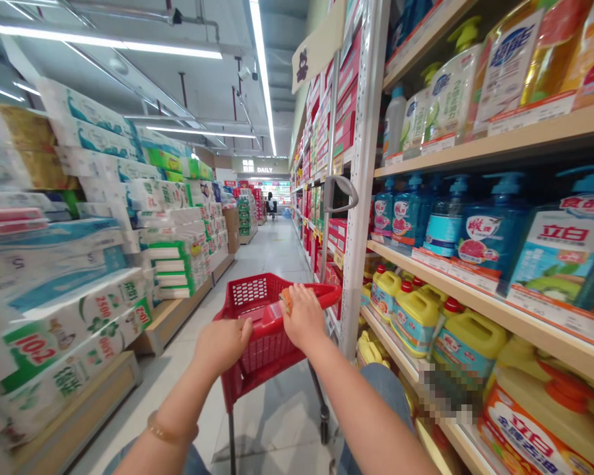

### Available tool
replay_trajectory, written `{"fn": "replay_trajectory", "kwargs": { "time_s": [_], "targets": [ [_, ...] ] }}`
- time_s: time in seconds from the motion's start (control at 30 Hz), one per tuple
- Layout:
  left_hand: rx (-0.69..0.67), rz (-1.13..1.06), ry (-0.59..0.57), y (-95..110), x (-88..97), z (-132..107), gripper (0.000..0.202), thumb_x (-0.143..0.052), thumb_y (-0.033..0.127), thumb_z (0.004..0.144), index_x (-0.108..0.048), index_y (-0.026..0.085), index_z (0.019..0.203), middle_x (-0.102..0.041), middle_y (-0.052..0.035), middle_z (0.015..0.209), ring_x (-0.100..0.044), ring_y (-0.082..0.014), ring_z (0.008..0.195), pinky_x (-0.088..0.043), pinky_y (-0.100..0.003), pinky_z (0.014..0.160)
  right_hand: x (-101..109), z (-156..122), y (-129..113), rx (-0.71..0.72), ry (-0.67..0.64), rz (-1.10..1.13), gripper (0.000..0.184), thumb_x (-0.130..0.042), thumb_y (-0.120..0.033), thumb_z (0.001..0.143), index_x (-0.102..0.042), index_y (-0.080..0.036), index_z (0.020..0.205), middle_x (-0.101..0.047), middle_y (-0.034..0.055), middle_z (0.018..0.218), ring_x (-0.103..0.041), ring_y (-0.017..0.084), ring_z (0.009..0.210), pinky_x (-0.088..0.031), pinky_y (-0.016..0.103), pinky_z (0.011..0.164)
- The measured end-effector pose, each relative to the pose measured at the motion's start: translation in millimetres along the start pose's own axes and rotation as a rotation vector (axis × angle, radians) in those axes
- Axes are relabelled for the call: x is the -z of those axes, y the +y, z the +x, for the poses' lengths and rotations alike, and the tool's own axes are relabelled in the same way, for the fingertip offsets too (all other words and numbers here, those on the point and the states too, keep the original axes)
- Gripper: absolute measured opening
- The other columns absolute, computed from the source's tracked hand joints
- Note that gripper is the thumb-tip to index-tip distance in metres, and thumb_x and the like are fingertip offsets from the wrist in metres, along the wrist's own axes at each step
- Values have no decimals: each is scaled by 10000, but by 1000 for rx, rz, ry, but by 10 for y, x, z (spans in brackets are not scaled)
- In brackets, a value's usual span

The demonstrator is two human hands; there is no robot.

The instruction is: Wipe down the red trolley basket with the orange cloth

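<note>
A red plastic shopping cart (257,356) with a perforated basket stands right before me on the tiled floor. My left hand (224,344) is closed round the left part of its handle, thumb on top; a bracelet (172,427) circles that wrist. On the right part of the handle, my right hand (304,315) is curled over the bar with its fingers pointing forward. A small orange patch (286,301) shows beside the right fingers; I cannot tell what it is. The undersides of both grips are hidden.
Shelves of pump bottles (490,218) and yellow detergent jugs (420,316) run close along the right, edged by a white post (363,165). Stacked tissue packs (74,330) line the left. Between them the aisle floor (272,251) stretches ahead to a distant person (270,204).
</note>
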State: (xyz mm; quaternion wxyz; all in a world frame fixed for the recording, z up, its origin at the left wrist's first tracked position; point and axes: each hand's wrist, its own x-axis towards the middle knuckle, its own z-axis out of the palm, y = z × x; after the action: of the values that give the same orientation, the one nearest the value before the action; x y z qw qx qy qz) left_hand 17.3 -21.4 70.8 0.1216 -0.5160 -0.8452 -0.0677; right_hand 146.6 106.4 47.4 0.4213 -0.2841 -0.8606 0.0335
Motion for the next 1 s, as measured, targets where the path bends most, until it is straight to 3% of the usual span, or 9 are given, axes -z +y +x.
{"fn": "replay_trajectory", "kwargs": {
  "time_s": [0.1,0.17,0.23,0.37,0.5,0.57,0.77,0.87,1.0],
  "targets": [
    [79,40,120,212,-92,-42,574,-193,374,925,-704,146,800,-713,-160,788,-669,-288,760,-435,-355,648,-33,-24,-134,48,3,34,442,-447,-363,924,-538,-96,1264,-527,156,1331,-409,256,1294,-220,442,1117],
    [21,-6,136,246,-132,-49,568,-187,380,927,-696,153,817,-713,-146,792,-666,-279,743,-434,-352,642,-12,-43,-152,146,-26,88,423,-439,-366,930,-538,-132,1268,-534,119,1334,-417,226,1290,-233,415,1118],
    [-81,-123,114,165,-176,-37,560,-186,407,929,-681,170,817,-714,-116,804,-659,-250,759,-435,-332,657,29,-34,-60,176,-46,114,413,-416,-360,940,-536,-147,1272,-545,98,1326,-429,206,1282,-257,399,1110],
    [-148,-438,155,-17,-338,14,558,-152,381,936,-638,191,738,-699,-61,807,-627,-180,793,-437,-282,713,58,26,179,32,-2,53,415,-403,-337,940,-552,-110,1255,-553,129,1310,-442,235,1270,-266,430,1103],
    [-36,-433,302,115,-473,32,516,-178,362,932,-608,183,711,-674,-72,755,-608,-191,757,-430,-299,704,11,-56,64,96,8,74,427,-443,-347,922,-541,-112,1265,-540,132,1321,-425,241,1282,-248,434,1113],
    [-73,-435,313,162,-495,38,507,-190,367,933,-608,176,721,-671,-84,750,-606,-199,745,-430,-305,693,30,-133,-24,190,-25,120,414,-451,-358,921,-544,-138,1260,-554,109,1310,-426,221,1281,-248,418,1117],
    [-205,-645,260,-76,-704,142,498,-177,379,948,-631,199,854,-681,-60,902,-599,-187,886,-449,-329,840,138,-170,62,161,-45,123,350,-436,-310,929,-575,-145,1204,-593,94,1257,-461,203,1245,-273,395,1104],
    [-166,-624,358,-52,-888,206,470,-160,343,949,-597,195,859,-658,-65,901,-582,-186,886,-448,-336,843,100,-188,-7,64,29,61,334,-431,-307,926,-595,-120,1150,-618,128,1199,-494,237,1201,-278,428,1090],
    [-142,-416,396,56,-974,280,418,-190,313,938,-568,186,811,-631,-73,806,-573,-207,801,-438,-349,767,131,-278,-134,183,-3,43,305,-467,-349,908,-600,-150,1097,-647,112,1103,-537,240,1116,-316,415,1051]
  ]
}}
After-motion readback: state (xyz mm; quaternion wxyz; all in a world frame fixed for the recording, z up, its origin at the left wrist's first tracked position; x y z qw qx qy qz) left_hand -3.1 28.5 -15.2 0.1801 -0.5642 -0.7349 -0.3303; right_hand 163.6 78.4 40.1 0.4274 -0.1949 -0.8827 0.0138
